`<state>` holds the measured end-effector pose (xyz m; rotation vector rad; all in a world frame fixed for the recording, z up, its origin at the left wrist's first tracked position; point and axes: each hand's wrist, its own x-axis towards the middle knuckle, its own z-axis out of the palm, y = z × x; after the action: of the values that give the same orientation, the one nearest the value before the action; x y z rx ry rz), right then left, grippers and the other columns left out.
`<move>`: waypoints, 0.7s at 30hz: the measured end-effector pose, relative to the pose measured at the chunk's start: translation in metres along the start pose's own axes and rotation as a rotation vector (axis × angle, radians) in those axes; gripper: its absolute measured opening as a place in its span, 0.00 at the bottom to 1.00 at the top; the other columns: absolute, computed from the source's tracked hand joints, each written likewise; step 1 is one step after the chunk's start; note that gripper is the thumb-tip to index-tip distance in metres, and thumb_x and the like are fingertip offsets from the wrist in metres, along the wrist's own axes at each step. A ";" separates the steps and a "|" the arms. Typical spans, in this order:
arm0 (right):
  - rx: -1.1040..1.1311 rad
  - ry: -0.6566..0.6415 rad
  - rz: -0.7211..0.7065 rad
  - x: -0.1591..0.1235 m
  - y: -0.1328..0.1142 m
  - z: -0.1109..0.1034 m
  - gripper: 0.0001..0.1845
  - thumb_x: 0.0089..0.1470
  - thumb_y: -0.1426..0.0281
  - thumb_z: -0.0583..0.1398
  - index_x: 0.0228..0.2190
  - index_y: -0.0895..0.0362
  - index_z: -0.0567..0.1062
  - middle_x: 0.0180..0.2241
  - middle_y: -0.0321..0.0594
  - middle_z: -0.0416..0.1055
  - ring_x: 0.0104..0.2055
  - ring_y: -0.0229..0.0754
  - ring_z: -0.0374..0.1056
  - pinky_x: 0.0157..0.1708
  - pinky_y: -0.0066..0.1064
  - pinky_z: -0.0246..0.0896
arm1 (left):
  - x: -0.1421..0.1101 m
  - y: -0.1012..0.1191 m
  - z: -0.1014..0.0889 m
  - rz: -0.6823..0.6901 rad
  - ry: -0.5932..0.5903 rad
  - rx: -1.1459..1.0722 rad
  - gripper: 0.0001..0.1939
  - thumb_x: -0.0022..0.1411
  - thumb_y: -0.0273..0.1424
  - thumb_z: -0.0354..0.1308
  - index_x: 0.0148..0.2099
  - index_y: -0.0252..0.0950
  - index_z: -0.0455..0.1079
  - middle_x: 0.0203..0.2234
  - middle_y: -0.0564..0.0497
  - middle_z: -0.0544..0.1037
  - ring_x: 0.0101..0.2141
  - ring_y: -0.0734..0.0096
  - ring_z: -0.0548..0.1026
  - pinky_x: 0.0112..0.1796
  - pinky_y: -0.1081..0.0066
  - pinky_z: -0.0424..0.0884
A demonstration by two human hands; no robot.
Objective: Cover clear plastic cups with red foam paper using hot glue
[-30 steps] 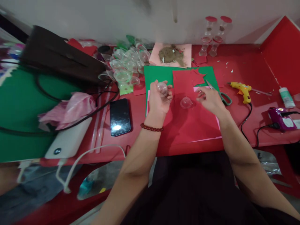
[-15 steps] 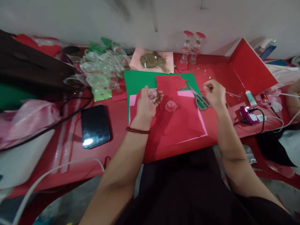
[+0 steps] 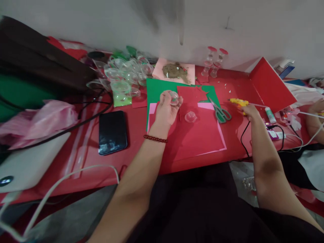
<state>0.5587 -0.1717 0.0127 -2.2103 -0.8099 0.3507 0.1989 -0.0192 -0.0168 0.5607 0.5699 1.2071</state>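
Observation:
My left hand (image 3: 167,109) holds a small clear plastic half-sphere (image 3: 174,97) in its fingertips above the red paper sheet (image 3: 199,135). A second clear half-sphere (image 3: 190,116) rests on that sheet just to the right. My right hand (image 3: 249,109) has reached far right and closes on the yellow glue gun (image 3: 238,102), whose black cord (image 3: 243,135) hangs over the table's edge. Green-handled scissors (image 3: 220,112) lie between the two hands.
A black phone (image 3: 112,131) lies left of the papers. A heap of clear plastic shells (image 3: 124,79) sits at the back left, and a pink sheet with brown moss (image 3: 174,70) behind the green paper (image 3: 158,89). Another person's hand (image 3: 315,111) is at the far right.
My right hand moved rightward from beside the scissors and took hold of the glue gun. The left hand kept the clear half-sphere. The view swung to the right.

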 end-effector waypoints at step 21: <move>0.928 -0.639 -0.199 -0.099 -0.075 0.080 0.29 0.49 0.42 0.74 0.36 0.52 0.79 0.36 0.37 0.78 0.24 0.32 0.60 0.20 0.27 0.61 | -0.014 0.010 -0.009 -0.169 -0.318 0.157 0.25 0.59 0.24 0.73 0.58 0.41 0.79 0.46 0.51 0.83 0.46 0.67 0.84 0.57 0.63 0.77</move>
<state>0.4125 -0.1518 0.0122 -1.1337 -0.9223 1.1073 0.1823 -0.0292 -0.0148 0.8044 0.4332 0.8955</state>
